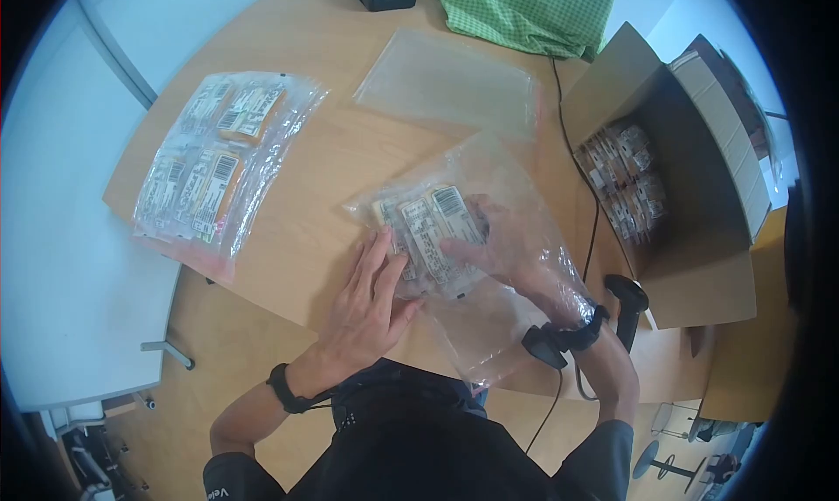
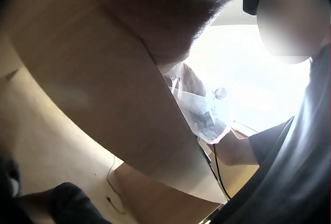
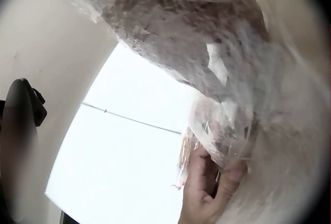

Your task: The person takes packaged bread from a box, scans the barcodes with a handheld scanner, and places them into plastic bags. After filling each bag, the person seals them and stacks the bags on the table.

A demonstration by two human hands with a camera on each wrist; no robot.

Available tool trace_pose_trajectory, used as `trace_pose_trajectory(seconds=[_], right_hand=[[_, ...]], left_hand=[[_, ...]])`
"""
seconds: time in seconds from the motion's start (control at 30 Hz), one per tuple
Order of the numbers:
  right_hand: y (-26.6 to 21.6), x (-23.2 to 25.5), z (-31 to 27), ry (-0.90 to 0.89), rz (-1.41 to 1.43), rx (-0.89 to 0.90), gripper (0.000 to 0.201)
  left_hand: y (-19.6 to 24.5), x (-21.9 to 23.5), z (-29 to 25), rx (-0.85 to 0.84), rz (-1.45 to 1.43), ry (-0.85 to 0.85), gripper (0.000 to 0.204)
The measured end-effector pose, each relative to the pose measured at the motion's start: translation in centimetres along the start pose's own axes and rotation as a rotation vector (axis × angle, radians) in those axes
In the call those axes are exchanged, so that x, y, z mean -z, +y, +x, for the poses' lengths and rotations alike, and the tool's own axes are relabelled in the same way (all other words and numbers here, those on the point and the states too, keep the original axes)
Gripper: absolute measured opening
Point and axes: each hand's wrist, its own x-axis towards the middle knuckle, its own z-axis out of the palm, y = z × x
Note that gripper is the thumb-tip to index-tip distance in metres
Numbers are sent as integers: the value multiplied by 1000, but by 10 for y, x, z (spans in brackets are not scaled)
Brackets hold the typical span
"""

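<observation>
A clear plastic bag (image 1: 498,326) lies at the table's front edge in the head view, with labelled packets (image 1: 428,239) inside its left part. The right hand (image 1: 507,247) is inside the bag up to the wrist, its thumb on top of the packets and its fingers at their far right side, gripping them. From outside, the left hand (image 1: 363,313) rests with extended fingers against the packets' left side. In the left wrist view the left hand (image 2: 170,17) is large and blurred, with the bag (image 2: 207,118) beyond. Film and blur cover much of the right wrist view.
Filled bags of packets (image 1: 210,160) lie at the table's left. Flat clear bags (image 1: 450,86) lie behind. An open cardboard box (image 1: 699,164) with packets stands at the right, beside a black cable and a dark handheld device (image 1: 627,304). A green checked cloth (image 1: 529,11) is at the back.
</observation>
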Motion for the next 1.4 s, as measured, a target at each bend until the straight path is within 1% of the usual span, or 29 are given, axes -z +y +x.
trace_pose_trajectory(seconds=[0.03,0.1,0.13,0.2,0.23,0.3,0.33,0.4,0.43,0.5,0.53,0.6,0.63,0.7,0.73,0.77,0.83,0.87,0.93,1.03,1.13,1.17,1.2,1.23,1.27,1.3,1.33,1.37,1.4], right_hand=[[-6,4,1,-3,-3,3,65],[-15,10,0,-142,62,-252,71],[-15,9,-2,-142,63,-253,71],[-15,5,-5,-130,368,-144,66],[-9,2,-4,-130,369,-139,66],[5,-6,0,-84,566,-169,61],[5,-7,-1,-84,566,-164,61],[0,-11,-3,-29,875,-183,57],[-2,-11,-5,-30,876,-174,57],[-6,-12,-12,-62,792,-142,59],[-7,-13,-15,-64,794,-142,59],[-10,-16,-20,-136,912,-177,60],[-11,-16,-22,-128,913,-174,60],[-15,-16,-26,-140,923,-148,61],[-21,-14,-28,-139,765,-184,54],[-23,-11,-31,-130,770,-186,54],[-24,-7,-33,-333,786,-207,51],[-24,-7,-34,-335,788,-204,51],[-23,-8,-40,-262,686,-204,47],[-32,-6,-46,-204,680,-245,47],[-24,-9,-49,-146,680,-243,45],[-22,-9,-51,-140,680,-240,45],[-19,-9,-54,-120,865,-267,45],[-16,-9,-57,-99,1050,-293,45],[-9,-11,-60,-93,1049,-294,45],[-1,-12,-63,-13,1098,-282,45],[5,-13,-67,68,1146,-269,46],[6,-13,-72,71,1148,-272,46],[4,-12,-77,101,1152,-304,47]], left_hand=[[0,0,0,2,0,5,69],[1,0,0,15,-50,11,72],[1,0,-1,15,-50,10,72],[0,-1,-1,25,-68,17,74],[-1,1,0,24,-63,19,74],[-1,7,1,18,-272,79,77],[-4,9,1,16,-269,81,77],[-10,15,0,167,-409,144,74],[-8,15,3,162,-403,148,74],[0,17,7,577,-1041,216,68],[-1,17,9,578,-1038,217,68],[-3,16,16,722,-1280,143,64],[-1,14,17,715,-1280,137,64],[2,7,19,695,-1205,282,57],[2,4,17,690,-1207,271,57],[1,1,13,691,-1175,213,54],[-2,0,12,690,-1138,159,50],[-3,1,13,666,-1091,152,45],[-5,0,15,641,-1047,152,40],[-9,-5,15,633,-971,166,35],[-12,-4,11,634,-911,147,31],[-13,-5,10,635,-983,217,29],[-13,-4,12,634,-1056,287,28],[-14,1,15,629,-1058,285,28],[-16,8,19,622,-1027,355,24],[-19,14,23,616,-997,423,20],[-30,13,24,592,-976,419,21],[-35,15,25,593,-977,415,21],[-39,17,26,576,-849,387,21]])
